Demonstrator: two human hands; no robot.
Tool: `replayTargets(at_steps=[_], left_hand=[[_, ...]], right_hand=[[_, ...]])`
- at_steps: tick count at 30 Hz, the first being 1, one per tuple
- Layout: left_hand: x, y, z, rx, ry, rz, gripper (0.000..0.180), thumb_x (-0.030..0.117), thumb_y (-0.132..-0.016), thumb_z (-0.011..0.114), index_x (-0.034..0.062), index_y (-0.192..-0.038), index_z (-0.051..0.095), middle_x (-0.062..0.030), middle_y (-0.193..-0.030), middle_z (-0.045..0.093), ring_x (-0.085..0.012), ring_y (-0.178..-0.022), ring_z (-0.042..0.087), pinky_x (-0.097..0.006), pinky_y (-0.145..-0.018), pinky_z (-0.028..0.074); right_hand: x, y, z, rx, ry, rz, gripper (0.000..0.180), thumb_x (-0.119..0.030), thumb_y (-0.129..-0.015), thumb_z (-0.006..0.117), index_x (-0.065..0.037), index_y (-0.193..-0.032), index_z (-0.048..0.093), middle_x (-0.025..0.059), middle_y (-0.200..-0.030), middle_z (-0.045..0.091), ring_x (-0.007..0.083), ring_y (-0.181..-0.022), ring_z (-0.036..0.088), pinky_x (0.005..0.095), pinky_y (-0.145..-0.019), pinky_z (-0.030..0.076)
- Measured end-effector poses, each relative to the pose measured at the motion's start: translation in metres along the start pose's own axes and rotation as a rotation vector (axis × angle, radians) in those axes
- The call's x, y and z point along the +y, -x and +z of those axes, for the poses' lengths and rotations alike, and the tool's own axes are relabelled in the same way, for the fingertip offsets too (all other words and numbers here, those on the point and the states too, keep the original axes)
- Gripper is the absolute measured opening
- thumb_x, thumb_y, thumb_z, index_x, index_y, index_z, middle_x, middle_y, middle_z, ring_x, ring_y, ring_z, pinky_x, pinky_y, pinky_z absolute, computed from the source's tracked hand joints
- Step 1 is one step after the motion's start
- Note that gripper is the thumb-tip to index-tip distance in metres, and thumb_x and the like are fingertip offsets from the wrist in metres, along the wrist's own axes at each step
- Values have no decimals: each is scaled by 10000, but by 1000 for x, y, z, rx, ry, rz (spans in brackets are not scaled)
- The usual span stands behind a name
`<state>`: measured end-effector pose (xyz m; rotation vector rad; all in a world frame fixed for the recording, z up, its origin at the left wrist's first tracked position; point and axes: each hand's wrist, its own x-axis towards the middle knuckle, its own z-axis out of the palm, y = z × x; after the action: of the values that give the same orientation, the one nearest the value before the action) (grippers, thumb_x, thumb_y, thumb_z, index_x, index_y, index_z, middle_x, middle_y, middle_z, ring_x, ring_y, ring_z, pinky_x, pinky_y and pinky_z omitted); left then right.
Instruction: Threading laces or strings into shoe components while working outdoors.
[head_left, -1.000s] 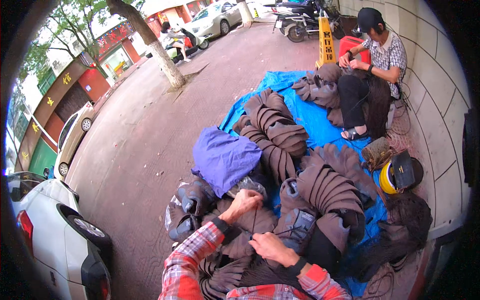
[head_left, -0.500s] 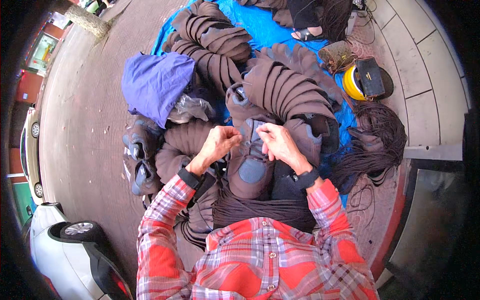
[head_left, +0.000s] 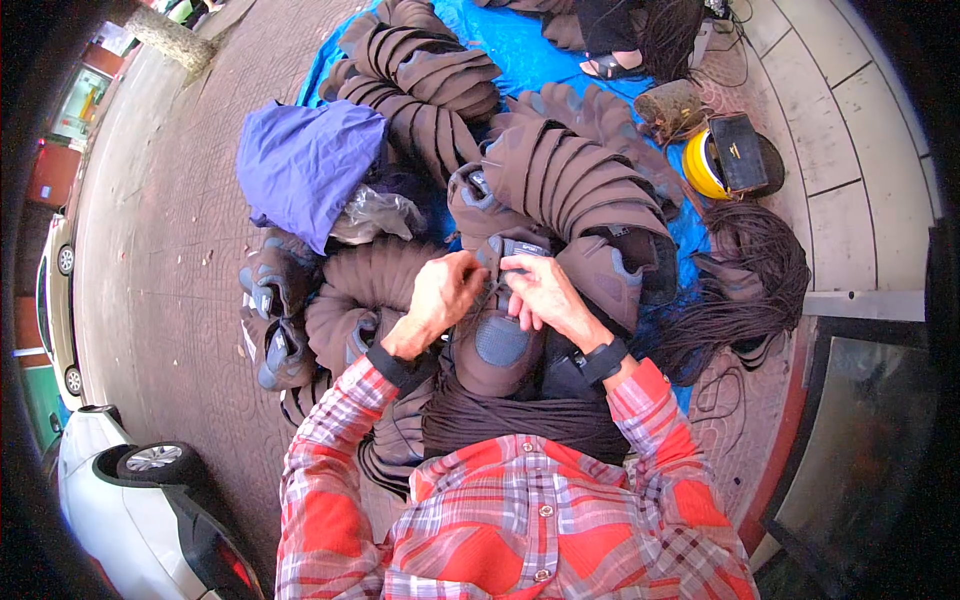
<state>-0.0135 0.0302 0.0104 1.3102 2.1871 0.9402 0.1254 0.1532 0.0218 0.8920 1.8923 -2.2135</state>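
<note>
Both hands meet on the brown shoe upper [head_left: 497,335] in the lap, just below the fanned stack of uppers [head_left: 575,175]. Left hand [head_left: 440,297] pinches its top edge, right hand [head_left: 540,292] grips beside it, fingers curled tight. Risk, I'd say: the dark laces [head_left: 745,290] lying right of it could snag and tangle.
</note>
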Motion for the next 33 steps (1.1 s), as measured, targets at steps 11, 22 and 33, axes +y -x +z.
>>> replayTargets(at_steps=[11,22,33], left_hand=[[-15,-33,-2,13,-157,179,122,106,-767,623,-4,-820,616,-161,-711,620,-208,-634,616,-323,-581,475],[-40,-42,-8,-488,966,-452,141,180,-773,686,68,-845,639,-2,-731,633,-75,-600,563,-201,-542,449],[-35,-3,-14,-496,1214,-737,285,342,-888,571,64,-842,526,-23,-688,547,-99,-497,490,-217,-426,393]], right_hand=[[-7,-16,2,171,119,-105,221,-95,-901,399,50,-991,539,126,-590,591,160,-383,544,273,-311,395],[-6,-31,-11,-37,-44,-25,122,-71,-877,433,-4,-835,526,125,-602,588,177,-393,549,269,-305,408],[1,-6,-26,549,1236,-370,102,-11,-776,455,9,-876,468,121,-601,586,210,-508,604,327,-363,440]])
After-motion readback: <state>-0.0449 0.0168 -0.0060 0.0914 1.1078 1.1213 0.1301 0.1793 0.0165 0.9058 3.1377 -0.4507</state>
